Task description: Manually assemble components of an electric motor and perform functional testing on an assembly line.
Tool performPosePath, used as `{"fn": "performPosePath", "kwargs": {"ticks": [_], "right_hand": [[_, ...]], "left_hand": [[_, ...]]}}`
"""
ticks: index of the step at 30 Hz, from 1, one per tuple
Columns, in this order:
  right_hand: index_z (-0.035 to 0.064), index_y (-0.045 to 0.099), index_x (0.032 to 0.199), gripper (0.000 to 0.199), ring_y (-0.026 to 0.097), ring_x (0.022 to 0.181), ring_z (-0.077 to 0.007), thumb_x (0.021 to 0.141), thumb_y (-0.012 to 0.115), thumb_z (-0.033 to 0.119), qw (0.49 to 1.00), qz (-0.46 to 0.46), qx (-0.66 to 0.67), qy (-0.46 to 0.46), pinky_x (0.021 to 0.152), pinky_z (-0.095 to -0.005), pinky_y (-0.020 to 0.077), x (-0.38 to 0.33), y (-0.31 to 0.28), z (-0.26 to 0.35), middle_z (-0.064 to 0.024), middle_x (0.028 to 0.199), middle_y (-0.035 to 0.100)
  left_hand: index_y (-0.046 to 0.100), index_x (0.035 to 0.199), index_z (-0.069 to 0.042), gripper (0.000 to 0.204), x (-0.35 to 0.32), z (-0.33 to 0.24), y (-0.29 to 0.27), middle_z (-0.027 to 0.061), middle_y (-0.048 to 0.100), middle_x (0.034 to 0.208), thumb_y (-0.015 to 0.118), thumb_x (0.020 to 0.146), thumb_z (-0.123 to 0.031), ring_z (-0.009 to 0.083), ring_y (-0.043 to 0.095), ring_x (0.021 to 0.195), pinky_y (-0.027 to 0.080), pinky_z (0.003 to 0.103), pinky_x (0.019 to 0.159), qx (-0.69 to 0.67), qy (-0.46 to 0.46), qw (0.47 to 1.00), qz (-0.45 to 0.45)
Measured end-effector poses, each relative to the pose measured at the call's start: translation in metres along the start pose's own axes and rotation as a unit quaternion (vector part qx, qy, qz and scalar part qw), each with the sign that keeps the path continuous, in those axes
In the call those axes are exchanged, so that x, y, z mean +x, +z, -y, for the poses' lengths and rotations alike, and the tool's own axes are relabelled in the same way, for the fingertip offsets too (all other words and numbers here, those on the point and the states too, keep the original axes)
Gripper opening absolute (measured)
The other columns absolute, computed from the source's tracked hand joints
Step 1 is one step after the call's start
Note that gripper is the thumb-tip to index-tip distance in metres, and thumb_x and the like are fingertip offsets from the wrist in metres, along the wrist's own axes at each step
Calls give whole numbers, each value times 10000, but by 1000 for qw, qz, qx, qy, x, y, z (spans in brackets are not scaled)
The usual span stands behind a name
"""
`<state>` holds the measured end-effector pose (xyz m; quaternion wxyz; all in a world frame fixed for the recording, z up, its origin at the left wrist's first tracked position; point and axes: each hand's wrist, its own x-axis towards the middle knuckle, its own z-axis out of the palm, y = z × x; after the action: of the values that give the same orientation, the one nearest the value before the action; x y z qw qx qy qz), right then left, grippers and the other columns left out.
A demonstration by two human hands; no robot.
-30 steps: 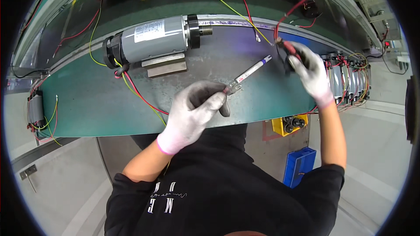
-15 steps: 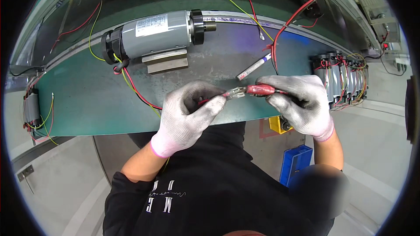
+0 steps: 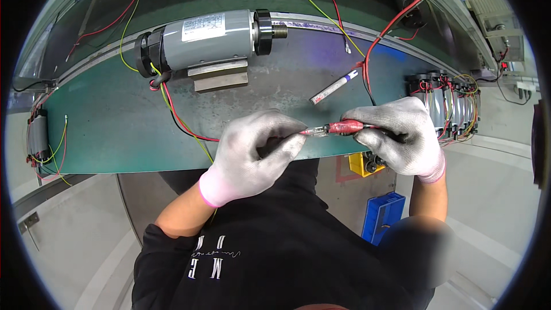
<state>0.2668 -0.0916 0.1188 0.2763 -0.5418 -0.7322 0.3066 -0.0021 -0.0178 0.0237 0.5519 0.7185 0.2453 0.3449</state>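
Observation:
Both my hands wear pale, grey-smudged gloves. My left hand (image 3: 252, 149) pinches a wire terminal in a clear sleeve (image 3: 314, 131) between thumb and fingertips. Facing it, my right hand (image 3: 404, 138) grips a red-sleeved alligator clip (image 3: 344, 127). The clip's jaws meet the end of the terminal; whether they bite on it I cannot tell. Red, black and yellow-green leads (image 3: 186, 128) run from a grey cylindrical motor (image 3: 209, 40) toward my left hand. That motor lies behind my hands, its black pulley and threaded shaft to the right.
A white marker (image 3: 333, 88) lies beyond my right hand, near a hanging red cable (image 3: 381, 33). Several motors (image 3: 445, 103) stand at the bench's right end, another motor (image 3: 38, 135) at the left. Below the front edge are a yellow bin (image 3: 357, 165) and a blue bin (image 3: 383, 216).
My hands have come closer together, lining the terminal up with the clip so that they meet. My left hand has shifted right, and the view has moved slightly.

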Motion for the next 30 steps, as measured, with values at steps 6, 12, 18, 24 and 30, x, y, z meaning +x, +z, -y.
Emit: {"fn": "performPosePath", "kwargs": {"ticks": [6, 12, 18, 24, 30], "right_hand": [[-47, 794, 1075, 211, 744, 657, -260, 894, 825, 59, 999, -29, -36, 14, 647, -338, 567, -1, 8, -1, -152, 805, 769], [-4, 801, 1105, 218, 670, 551, -193, 892, 838, 26, 996, -77, -21, -30, 551, -312, 491, -1, 10, -9, -122, 739, 712], [-9, 802, 1103, 230, 671, 549, -218, 881, 846, 27, 997, -62, -29, -28, 556, -320, 500, -1, 11, -13, -123, 734, 711], [-42, 787, 1027, 210, 764, 682, -272, 874, 857, 85, 998, -56, -21, -13, 653, -341, 571, -4, 9, -11, -159, 815, 772], [-46, 792, 1039, 215, 772, 696, -275, 876, 850, 82, 998, -64, -21, -13, 668, -343, 580, -7, 10, -12, -167, 834, 784]], "left_hand": [[771, 1060, 10, 150, 5, 2, 10, 32, 722, 833, 796, 981, -115, 84, 646, 743, 521, 282, 663, -24, -86, 996, -2], [751, 1060, 9, 160, 6, -3, 10, 1, 691, 807, 794, 986, -127, 51, 611, 734, 510, 260, 659, -104, -176, 979, -17], [750, 1049, 9, 160, 4, -3, 8, -3, 689, 804, 790, 987, -133, 47, 599, 733, 501, 255, 663, -100, -178, 979, -8], [749, 1028, 5, 161, 8, -9, 6, -9, 679, 791, 788, 991, -146, 44, 586, 733, 486, 256, 662, -104, -202, 974, 14], [753, 1012, 13, 146, 7, -15, 5, -11, 679, 799, 790, 976, -124, 44, 578, 747, 475, 255, 669, -85, -202, 976, 6]]}}
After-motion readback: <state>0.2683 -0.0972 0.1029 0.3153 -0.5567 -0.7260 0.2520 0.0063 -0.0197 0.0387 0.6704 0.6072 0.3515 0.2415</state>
